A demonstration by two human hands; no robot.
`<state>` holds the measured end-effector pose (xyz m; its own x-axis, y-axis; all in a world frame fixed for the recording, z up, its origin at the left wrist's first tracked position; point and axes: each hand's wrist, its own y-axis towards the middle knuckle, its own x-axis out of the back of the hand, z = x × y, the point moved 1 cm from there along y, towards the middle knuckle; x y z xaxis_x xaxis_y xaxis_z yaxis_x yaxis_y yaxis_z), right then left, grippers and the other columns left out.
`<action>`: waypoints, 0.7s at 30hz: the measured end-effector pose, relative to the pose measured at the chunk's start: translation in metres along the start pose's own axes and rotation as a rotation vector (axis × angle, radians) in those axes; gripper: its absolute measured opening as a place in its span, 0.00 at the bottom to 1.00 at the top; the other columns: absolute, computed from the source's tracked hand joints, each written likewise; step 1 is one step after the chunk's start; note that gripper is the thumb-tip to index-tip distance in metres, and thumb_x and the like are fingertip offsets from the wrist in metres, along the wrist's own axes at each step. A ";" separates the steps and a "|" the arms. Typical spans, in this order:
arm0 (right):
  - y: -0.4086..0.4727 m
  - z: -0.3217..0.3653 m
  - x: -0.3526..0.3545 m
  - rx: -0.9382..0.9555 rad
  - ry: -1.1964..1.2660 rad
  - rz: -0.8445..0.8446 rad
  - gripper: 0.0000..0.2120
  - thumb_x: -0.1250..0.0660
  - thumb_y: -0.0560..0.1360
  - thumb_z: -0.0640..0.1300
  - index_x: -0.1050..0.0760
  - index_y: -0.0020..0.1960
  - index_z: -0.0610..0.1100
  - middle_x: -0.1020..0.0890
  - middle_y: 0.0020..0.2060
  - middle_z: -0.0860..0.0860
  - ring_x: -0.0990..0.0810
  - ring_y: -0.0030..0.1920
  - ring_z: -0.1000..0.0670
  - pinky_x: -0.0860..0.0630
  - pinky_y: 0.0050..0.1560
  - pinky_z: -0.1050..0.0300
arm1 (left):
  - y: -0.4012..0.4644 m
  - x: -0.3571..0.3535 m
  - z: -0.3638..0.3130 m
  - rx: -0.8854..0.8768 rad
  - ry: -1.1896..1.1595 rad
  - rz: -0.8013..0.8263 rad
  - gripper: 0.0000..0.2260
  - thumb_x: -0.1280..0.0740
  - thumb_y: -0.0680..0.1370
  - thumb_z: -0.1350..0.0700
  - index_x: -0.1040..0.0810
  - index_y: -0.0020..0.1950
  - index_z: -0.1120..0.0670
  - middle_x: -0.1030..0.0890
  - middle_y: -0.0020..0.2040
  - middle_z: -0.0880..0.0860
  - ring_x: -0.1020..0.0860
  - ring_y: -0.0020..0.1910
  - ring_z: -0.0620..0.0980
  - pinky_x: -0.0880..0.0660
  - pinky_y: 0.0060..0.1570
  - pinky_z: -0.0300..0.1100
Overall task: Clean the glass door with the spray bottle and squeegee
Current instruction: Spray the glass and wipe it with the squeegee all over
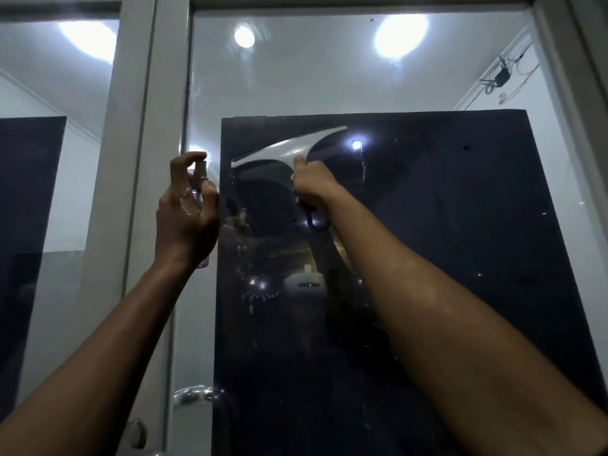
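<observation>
Left hand was curled round a small clear bottle, the forefinger bent over its pale spray cap and the thumb pressed to its side; a violet tint showed at the bottle's base below the wrist. It was held up just beside the white door frame, at the left edge of the glass. Right hand was clenched on the squeegee, fingers wrapped round its handle, whose dark looped end stuck out beneath the fist. The squeegee's wide, pale, fan-shaped head lay flat against the glass with its long straight blade tilted, right end higher than left. It sat near the top left corner of a dark rectangular sheet that covered the lower part of the pane, smooth and glossy. Drips and streaks speckled the dark area below the hands, and a faint vertical smear stood to the right of the squeegee. Round lamps glared as soft blots in the upper glass. Low on the left, a curved, clear door handle stood out from the frame. Both forearms were bare.
</observation>
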<state>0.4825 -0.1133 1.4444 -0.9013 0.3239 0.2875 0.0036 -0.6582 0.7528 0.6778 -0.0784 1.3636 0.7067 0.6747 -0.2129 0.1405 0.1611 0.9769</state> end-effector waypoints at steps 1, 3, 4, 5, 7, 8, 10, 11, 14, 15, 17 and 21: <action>0.002 -0.004 -0.006 -0.032 0.050 -0.010 0.17 0.50 0.85 0.52 0.27 0.56 0.43 0.24 0.48 0.40 0.21 0.44 0.42 0.21 0.50 0.48 | 0.000 0.003 0.001 -0.002 0.006 0.002 0.17 0.44 0.82 0.49 0.35 0.71 0.49 0.21 0.47 0.58 0.20 0.40 0.61 0.20 0.42 0.59; 0.000 -0.018 -0.014 -0.094 0.105 -0.061 0.19 0.50 0.85 0.54 0.27 0.53 0.42 0.22 0.41 0.41 0.21 0.32 0.45 0.23 0.36 0.54 | 0.000 0.002 0.001 -0.006 0.004 0.014 0.17 0.44 0.82 0.50 0.35 0.72 0.49 0.22 0.47 0.56 0.19 0.40 0.60 0.20 0.42 0.57; -0.005 -0.027 -0.019 -0.119 0.119 -0.095 0.20 0.50 0.85 0.54 0.26 0.51 0.41 0.22 0.38 0.41 0.22 0.30 0.45 0.24 0.36 0.54 | 0.000 0.002 0.002 -0.006 -0.003 0.017 0.18 0.44 0.82 0.50 0.35 0.72 0.50 0.22 0.45 0.55 0.20 0.39 0.59 0.21 0.41 0.54; -0.010 -0.038 -0.025 -0.138 0.144 -0.121 0.20 0.49 0.84 0.55 0.27 0.48 0.42 0.22 0.36 0.41 0.22 0.32 0.44 0.24 0.37 0.52 | 0.000 0.001 0.002 -0.005 -0.014 0.020 0.18 0.43 0.82 0.50 0.35 0.72 0.50 0.22 0.44 0.54 0.20 0.39 0.57 0.23 0.40 0.50; -0.028 -0.061 -0.037 -0.179 0.210 -0.143 0.20 0.49 0.84 0.56 0.28 0.44 0.44 0.24 0.34 0.42 0.24 0.33 0.45 0.27 0.38 0.50 | -0.001 -0.001 0.003 -0.012 -0.025 0.016 0.17 0.43 0.83 0.51 0.34 0.72 0.51 0.24 0.40 0.49 0.22 0.36 0.47 0.28 0.38 0.39; -0.040 -0.072 -0.043 -0.196 0.248 -0.144 0.21 0.49 0.84 0.57 0.29 0.41 0.45 0.25 0.32 0.44 0.25 0.31 0.46 0.28 0.36 0.51 | -0.002 -0.003 0.002 -0.018 -0.020 0.013 0.17 0.43 0.83 0.52 0.34 0.71 0.52 0.27 0.38 0.45 0.24 0.34 0.41 0.31 0.37 0.32; -0.070 -0.094 -0.053 -0.227 0.317 -0.132 0.24 0.49 0.84 0.59 0.31 0.36 0.46 0.29 0.28 0.48 0.29 0.27 0.48 0.31 0.34 0.52 | -0.007 -0.005 0.002 -0.012 -0.021 0.022 0.16 0.43 0.83 0.53 0.33 0.71 0.53 0.29 0.37 0.41 0.25 0.33 0.37 0.34 0.33 0.26; -0.087 -0.105 -0.057 -0.235 0.326 -0.126 0.25 0.49 0.84 0.59 0.32 0.34 0.47 0.30 0.27 0.49 0.30 0.27 0.49 0.32 0.33 0.53 | -0.009 -0.006 0.002 -0.004 -0.027 0.034 0.16 0.42 0.83 0.54 0.33 0.71 0.53 0.28 0.37 0.42 0.25 0.33 0.37 0.34 0.33 0.27; -0.138 -0.133 -0.067 -0.239 0.272 -0.149 0.25 0.49 0.84 0.59 0.33 0.33 0.48 0.31 0.28 0.49 0.31 0.30 0.49 0.35 0.35 0.53 | -0.017 -0.006 0.004 0.022 -0.048 0.068 0.16 0.43 0.83 0.53 0.34 0.71 0.52 0.26 0.36 0.44 0.26 0.33 0.41 0.33 0.33 0.33; -0.154 -0.140 -0.069 -0.238 0.251 -0.160 0.26 0.49 0.84 0.58 0.34 0.32 0.48 0.31 0.28 0.49 0.31 0.31 0.49 0.34 0.37 0.51 | -0.020 -0.005 0.004 0.027 -0.056 0.078 0.16 0.43 0.83 0.53 0.34 0.71 0.51 0.26 0.36 0.45 0.25 0.33 0.42 0.32 0.33 0.35; -0.178 -0.145 -0.071 -0.231 0.261 -0.163 0.26 0.49 0.85 0.57 0.35 0.30 0.48 0.32 0.25 0.51 0.32 0.29 0.48 0.34 0.36 0.50 | -0.024 -0.004 0.004 0.029 -0.068 0.094 0.16 0.43 0.83 0.54 0.34 0.71 0.51 0.25 0.35 0.46 0.24 0.34 0.45 0.30 0.34 0.38; -0.178 -0.126 -0.069 -0.162 0.356 -0.208 0.26 0.49 0.85 0.56 0.36 0.30 0.49 0.35 0.22 0.53 0.36 0.24 0.51 0.36 0.34 0.50 | -0.025 -0.001 0.004 0.043 -0.101 0.102 0.17 0.43 0.83 0.54 0.35 0.72 0.52 0.25 0.36 0.47 0.23 0.35 0.46 0.30 0.35 0.38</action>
<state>0.4898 -0.1040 1.2154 -0.9688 0.2251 -0.1039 -0.2362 -0.7112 0.6621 0.6764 -0.0855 1.3393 0.7850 0.6093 -0.1117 0.0926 0.0628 0.9937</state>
